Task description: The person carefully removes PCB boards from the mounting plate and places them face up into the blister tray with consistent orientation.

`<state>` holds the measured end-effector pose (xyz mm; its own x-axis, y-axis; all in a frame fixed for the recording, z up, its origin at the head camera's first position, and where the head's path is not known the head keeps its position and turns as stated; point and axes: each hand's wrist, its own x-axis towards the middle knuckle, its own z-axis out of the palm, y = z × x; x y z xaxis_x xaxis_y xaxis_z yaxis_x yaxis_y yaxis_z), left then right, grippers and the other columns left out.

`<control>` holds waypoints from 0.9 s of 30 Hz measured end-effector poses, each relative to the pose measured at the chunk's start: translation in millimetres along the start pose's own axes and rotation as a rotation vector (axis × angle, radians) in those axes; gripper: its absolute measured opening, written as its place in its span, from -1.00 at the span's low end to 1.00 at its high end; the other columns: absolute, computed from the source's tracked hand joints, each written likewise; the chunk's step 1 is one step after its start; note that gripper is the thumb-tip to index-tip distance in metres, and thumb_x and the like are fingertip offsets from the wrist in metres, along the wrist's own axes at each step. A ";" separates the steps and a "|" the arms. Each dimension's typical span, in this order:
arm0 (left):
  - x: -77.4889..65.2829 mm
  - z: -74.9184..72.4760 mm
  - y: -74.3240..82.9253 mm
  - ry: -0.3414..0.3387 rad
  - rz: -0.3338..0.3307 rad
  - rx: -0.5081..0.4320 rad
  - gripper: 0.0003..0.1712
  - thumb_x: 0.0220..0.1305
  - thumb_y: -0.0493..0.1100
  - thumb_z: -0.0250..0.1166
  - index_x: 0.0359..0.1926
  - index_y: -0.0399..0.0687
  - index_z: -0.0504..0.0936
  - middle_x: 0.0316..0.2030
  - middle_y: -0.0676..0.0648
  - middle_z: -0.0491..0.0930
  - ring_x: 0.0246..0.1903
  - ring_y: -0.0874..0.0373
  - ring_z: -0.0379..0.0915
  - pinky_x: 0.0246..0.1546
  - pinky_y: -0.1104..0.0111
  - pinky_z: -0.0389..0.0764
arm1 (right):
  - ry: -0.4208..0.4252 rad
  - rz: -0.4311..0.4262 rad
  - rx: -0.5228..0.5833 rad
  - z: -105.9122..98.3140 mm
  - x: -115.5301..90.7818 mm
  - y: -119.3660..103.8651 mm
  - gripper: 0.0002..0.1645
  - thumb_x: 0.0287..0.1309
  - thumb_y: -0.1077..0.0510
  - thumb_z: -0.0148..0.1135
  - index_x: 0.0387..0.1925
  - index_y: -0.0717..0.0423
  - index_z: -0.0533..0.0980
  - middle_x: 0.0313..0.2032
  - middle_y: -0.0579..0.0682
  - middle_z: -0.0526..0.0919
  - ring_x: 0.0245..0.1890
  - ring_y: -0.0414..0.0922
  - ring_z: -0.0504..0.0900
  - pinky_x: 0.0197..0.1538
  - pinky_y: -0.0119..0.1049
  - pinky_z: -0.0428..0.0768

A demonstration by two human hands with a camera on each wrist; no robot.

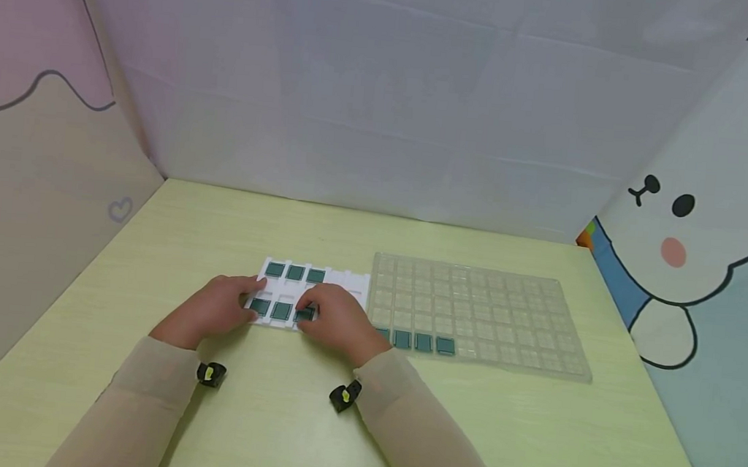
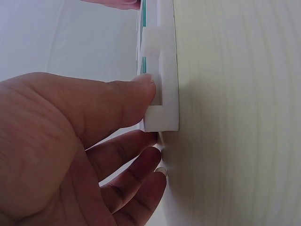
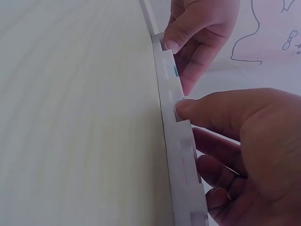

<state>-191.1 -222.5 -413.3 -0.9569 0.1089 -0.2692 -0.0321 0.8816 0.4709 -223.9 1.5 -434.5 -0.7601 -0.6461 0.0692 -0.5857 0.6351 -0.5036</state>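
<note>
A white slotted tray lies on the table, with dark green square chips in two rows, such as the chip in the near row. My left hand grips the tray's left end; in the left wrist view its thumb presses on the side notch. At the third slot of the near row, my right hand pinches a green square chip between thumb and forefinger. The right wrist view has that thumb in a notch of the tray's side, the chip hidden there.
A clear plastic tray with many small square pockets lies right beside the white tray. Several green chips sit in its near row, partly behind the right wrist. The pale wooden table meets a white sheet at the back.
</note>
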 end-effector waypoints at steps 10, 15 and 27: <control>1.6 1.8 0.3 -0.006 -0.002 -0.013 -0.26 0.14 -0.21 0.33 0.35 -0.04 0.29 0.32 -0.29 0.18 0.27 -0.25 0.09 0.20 -0.10 0.17 | -0.002 0.016 0.021 -0.6 -1.0 -0.8 -0.79 0.02 0.02 0.36 -0.25 -0.11 0.62 -0.25 -0.25 0.59 -0.20 -0.29 0.48 -0.01 -0.38 0.43; 2.7 2.6 0.0 -0.001 0.008 -0.013 -0.26 0.13 -0.21 0.34 0.34 -0.05 0.29 0.32 -0.29 0.19 0.26 -0.26 0.11 0.19 -0.10 0.19 | -0.005 0.024 0.033 -2.7 -2.8 -2.9 -0.80 0.03 0.02 0.36 -0.25 -0.11 0.62 -0.26 -0.25 0.59 -0.21 -0.29 0.48 -0.03 -0.38 0.44; 1.7 2.3 -2.2 0.000 0.007 -0.010 -0.26 0.13 -0.22 0.35 0.33 -0.08 0.31 0.31 -0.30 0.20 0.25 -0.26 0.13 0.18 -0.10 0.21 | 0.016 0.055 0.109 -15.8 -11.4 -8.9 -0.81 0.04 -0.01 0.36 -0.25 -0.18 0.61 -0.26 -0.30 0.54 -0.34 -0.28 0.43 -0.21 -0.41 0.44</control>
<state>-192.1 -223.1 -416.7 -0.9570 0.1153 -0.2662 -0.0284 0.8760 0.4815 -214.5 9.9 -417.2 -0.7954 -0.6038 0.0524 -0.5095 0.6193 -0.5974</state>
